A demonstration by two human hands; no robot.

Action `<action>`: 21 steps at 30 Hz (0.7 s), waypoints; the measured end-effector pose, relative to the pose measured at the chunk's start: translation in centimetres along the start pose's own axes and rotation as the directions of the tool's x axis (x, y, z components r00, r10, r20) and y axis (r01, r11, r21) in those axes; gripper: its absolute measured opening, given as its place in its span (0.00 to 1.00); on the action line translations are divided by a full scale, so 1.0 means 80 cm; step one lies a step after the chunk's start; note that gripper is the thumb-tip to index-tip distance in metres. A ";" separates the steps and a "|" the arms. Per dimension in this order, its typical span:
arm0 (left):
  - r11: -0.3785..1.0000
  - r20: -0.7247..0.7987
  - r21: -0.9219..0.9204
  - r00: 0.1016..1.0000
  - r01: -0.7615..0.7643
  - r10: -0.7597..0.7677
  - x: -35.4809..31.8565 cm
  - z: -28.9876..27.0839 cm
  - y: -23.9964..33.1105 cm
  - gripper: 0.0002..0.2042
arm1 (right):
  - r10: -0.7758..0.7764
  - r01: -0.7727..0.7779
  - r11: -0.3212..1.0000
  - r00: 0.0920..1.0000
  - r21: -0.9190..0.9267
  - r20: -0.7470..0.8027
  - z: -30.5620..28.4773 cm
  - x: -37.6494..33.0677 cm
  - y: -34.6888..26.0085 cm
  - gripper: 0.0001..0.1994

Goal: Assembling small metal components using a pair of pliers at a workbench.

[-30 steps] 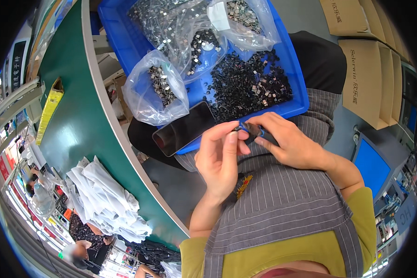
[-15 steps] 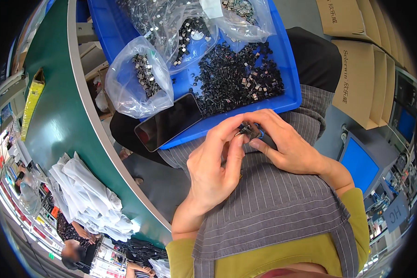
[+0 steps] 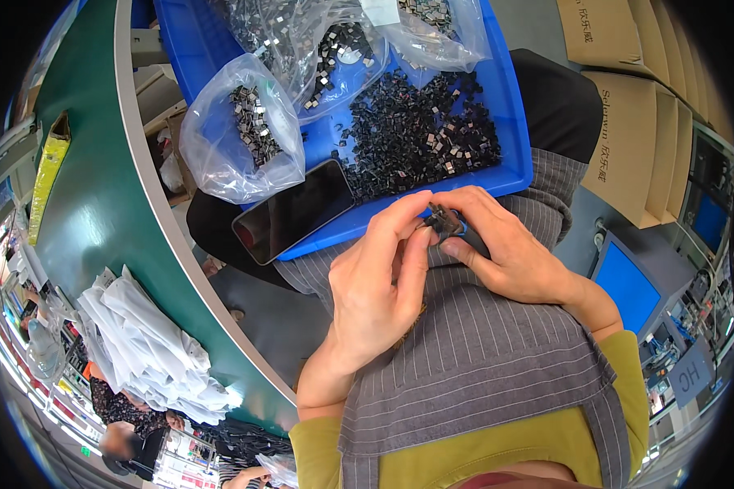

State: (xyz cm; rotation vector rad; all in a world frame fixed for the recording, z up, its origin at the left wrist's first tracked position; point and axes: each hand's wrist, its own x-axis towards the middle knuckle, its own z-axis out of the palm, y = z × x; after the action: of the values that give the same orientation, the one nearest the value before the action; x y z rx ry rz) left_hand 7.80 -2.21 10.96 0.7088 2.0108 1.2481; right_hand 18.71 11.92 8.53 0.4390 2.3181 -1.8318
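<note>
My left hand (image 3: 379, 285) and my right hand (image 3: 510, 248) meet over my lap, just below the near rim of a blue bin (image 3: 510, 175). Between the fingertips of both hands sits a small dark part (image 3: 440, 222) with a bit of blue showing beside it. The bin rests on my knees and holds a heap of small black parts (image 3: 420, 143) and clear plastic bags (image 3: 240, 134) with more of them. A black phone (image 3: 294, 212) lies screen up on the bin's near left corner.
A green table (image 3: 110, 220) curves along the left, with a pile of white cloth (image 3: 151, 342) and a yellow packet (image 3: 49, 167) on it. Cardboard boxes (image 3: 628, 106) stand at the right, with blue screens (image 3: 628, 293) below them. Another person (image 3: 126, 444) is at the lower left.
The view has shifted so the bin and hands sit a little higher. My fingers have kept working the small part between them, and both hands stay together.
</note>
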 end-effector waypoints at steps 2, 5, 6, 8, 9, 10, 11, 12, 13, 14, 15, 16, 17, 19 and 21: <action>1.000 0.009 -0.007 1.000 0.013 -0.013 0.000 -0.001 -0.002 0.15 | 0.021 -0.021 1.000 0.999 0.006 0.025 0.000 0.000 0.001 0.19; 0.998 0.012 -0.035 0.999 0.045 -0.044 0.003 0.001 -0.003 0.15 | 0.074 -0.074 0.997 0.996 -0.001 0.040 0.002 0.001 0.001 0.16; 0.998 0.013 -0.035 0.999 0.044 -0.043 0.004 0.001 -0.005 0.15 | 0.107 -0.106 0.994 0.994 -0.012 0.031 0.002 0.001 0.000 0.14; 0.989 0.038 -0.118 0.996 0.087 -0.083 0.009 0.001 -0.009 0.15 | 0.098 -0.097 0.995 0.995 -0.025 0.014 0.005 0.002 0.005 0.14; 0.989 0.039 -0.118 0.996 0.085 -0.080 0.015 -0.002 -0.012 0.15 | 0.089 -0.089 0.995 0.996 -0.038 -0.001 0.007 0.002 0.008 0.13; 0.962 0.164 -0.204 0.975 0.181 -0.149 0.024 -0.008 -0.015 0.15 | 0.088 -0.088 0.995 0.996 -0.039 -0.004 0.009 0.002 0.011 0.13; 0.919 0.292 -0.275 0.935 0.284 -0.202 0.031 -0.013 -0.018 0.14 | 0.097 -0.098 0.995 0.995 -0.035 -0.007 0.010 0.001 0.015 0.13; 0.920 0.294 -0.274 0.935 0.281 -0.198 0.034 -0.013 -0.022 0.14 | 0.107 -0.108 0.994 0.994 -0.032 -0.010 0.012 0.001 0.018 0.12; 0.883 0.339 -0.353 0.922 0.309 -0.187 0.034 -0.012 -0.028 0.13 | 0.108 -0.109 0.994 0.994 -0.032 -0.013 0.014 -0.001 0.020 0.12; 0.839 0.382 -0.426 0.908 0.338 -0.171 0.034 -0.012 -0.031 0.12 | 0.104 -0.104 0.995 0.994 -0.010 -0.018 0.017 -0.002 0.021 0.12; 0.832 0.366 -0.439 0.913 0.339 -0.178 0.034 -0.009 -0.030 0.10 | 0.100 -0.100 0.995 0.995 0.011 -0.023 0.020 -0.004 0.023 0.11; 0.833 0.372 -0.438 0.912 0.339 -0.176 0.034 -0.007 -0.030 0.10 | 0.103 -0.103 0.995 0.994 0.011 -0.029 0.023 -0.006 0.024 0.11; 0.843 0.370 -0.406 0.907 0.352 -0.201 0.033 -0.005 -0.030 0.10 | 0.161 -0.160 0.986 0.987 0.056 -0.008 0.026 -0.007 0.025 0.11; 0.853 0.369 -0.371 0.901 0.366 -0.226 0.033 -0.002 -0.032 0.09 | 0.217 -0.217 0.971 0.976 0.104 0.012 0.027 -0.008 0.026 0.11; 0.822 0.387 -0.392 0.885 0.413 -0.260 0.032 0.000 -0.038 0.09 | 0.228 -0.232 0.970 0.972 0.077 0.053 0.024 -0.008 0.030 0.11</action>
State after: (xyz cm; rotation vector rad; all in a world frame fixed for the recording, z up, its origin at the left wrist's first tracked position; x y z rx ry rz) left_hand 5.82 -1.53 7.57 0.2692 1.4120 1.2377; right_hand 19.92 10.45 6.05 0.6427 2.0700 -1.8094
